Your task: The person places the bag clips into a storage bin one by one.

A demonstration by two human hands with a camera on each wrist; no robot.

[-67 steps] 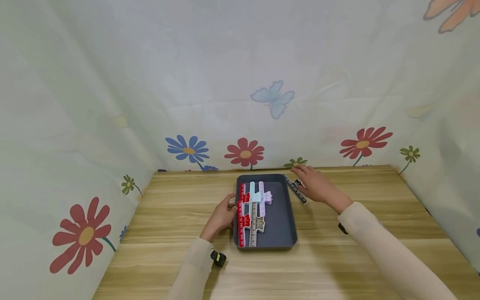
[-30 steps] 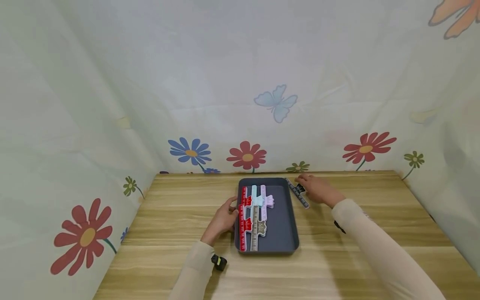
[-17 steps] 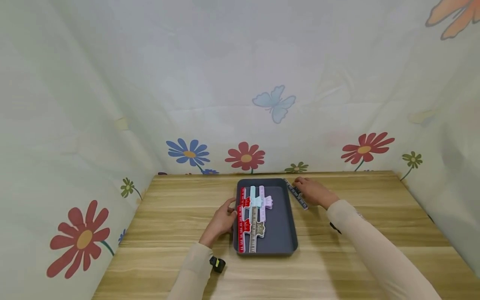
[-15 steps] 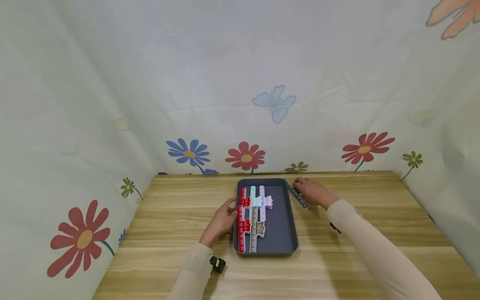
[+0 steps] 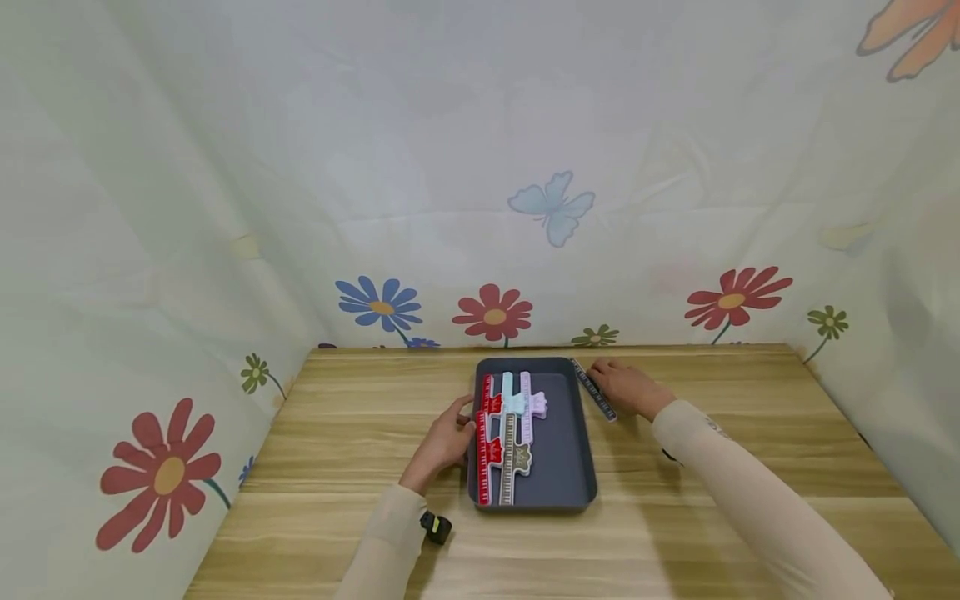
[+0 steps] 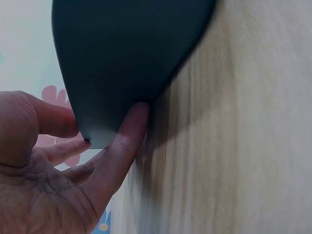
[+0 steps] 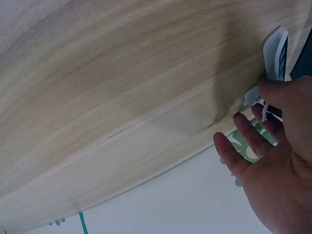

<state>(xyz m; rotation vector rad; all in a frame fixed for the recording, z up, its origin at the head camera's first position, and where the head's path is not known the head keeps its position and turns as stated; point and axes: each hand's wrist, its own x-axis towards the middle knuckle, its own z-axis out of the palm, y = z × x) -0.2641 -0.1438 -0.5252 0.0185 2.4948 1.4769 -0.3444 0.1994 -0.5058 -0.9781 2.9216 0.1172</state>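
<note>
A dark grey tray (image 5: 558,467) stands on the table, holding several music page clips with piano-key patterns. Inside are red clips (image 5: 483,467), a mint clip (image 5: 508,383), a lilac clip (image 5: 526,425) and a grey-brown clip (image 5: 508,475). My left hand (image 5: 444,442) touches the tray's left wall; its fingers (image 6: 129,134) lie against the outside in the left wrist view. Beyond the tray's right side, my right hand (image 5: 630,390) pinches the handle of a black clip (image 5: 598,396) between thumb and finger. The right wrist view shows this black clip (image 7: 277,53) standing on edge; the hand hides part of it.
The wooden table (image 5: 360,400) meets a flower-printed cloth backdrop (image 5: 420,208) behind and at both sides. A black wrist camera (image 5: 437,527) sits at the left wrist.
My right hand has lowered and moved left onto the black clip's handle, now pinching it and covering it. The clip has tilted toward its edge. My left hand stays at the tray.
</note>
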